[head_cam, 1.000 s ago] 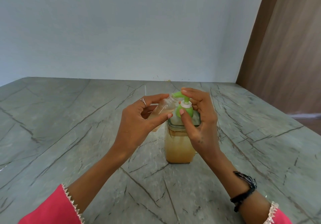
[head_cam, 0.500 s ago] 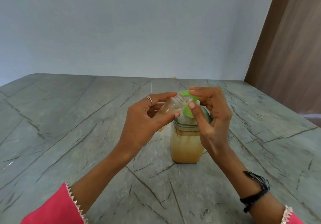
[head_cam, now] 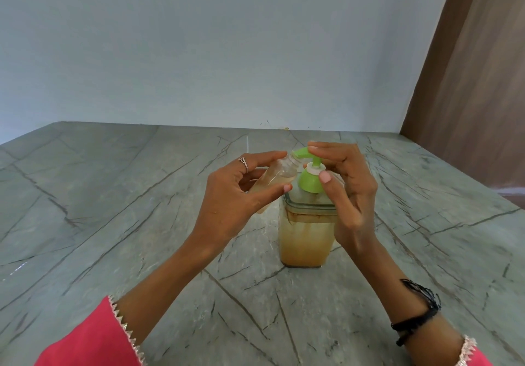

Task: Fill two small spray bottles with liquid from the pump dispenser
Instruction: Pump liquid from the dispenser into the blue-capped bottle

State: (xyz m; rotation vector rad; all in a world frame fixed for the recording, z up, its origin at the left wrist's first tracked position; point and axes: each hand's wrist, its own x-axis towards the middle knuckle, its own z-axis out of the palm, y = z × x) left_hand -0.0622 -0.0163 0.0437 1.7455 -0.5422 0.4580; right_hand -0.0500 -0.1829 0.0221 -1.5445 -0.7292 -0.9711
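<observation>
Pumping liquid into 1 tilted spray bottle at the dispenser spout.

The left hand (head_cam: 227, 198) pinches the small spray bottle (head_cam: 277, 178) between thumb and fingers, its open neck at the green pump head (head_cam: 308, 156) of the pump dispenser (head_cam: 305, 240) standing on the stone counter (head_cam: 113, 195). The right hand (head_cam: 346, 192) curls over the pump head; best to keep neck and spout aligned and press slowly to avoid spilling.

One dispenser (head_cam: 306, 232), one bottle (head_cam: 272, 179) (tilted)
</observation>
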